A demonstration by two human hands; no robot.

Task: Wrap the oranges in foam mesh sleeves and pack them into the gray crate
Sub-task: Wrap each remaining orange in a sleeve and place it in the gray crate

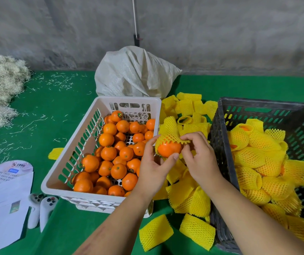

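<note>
Covering table: green cloth, gray wall behind; left grip cups orange, right grip pinches sleeve.

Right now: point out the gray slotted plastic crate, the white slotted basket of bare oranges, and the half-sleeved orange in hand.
gray slotted plastic crate [257, 103]: head view, far rim.
white slotted basket [129, 98]: head view, far rim.
half-sleeved orange [168, 149]: head view, bare peel.

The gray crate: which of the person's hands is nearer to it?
Right. The right hand works just beside the gray crate, pinching the sleeve; the left hand is farther away, near the white basket.
</note>
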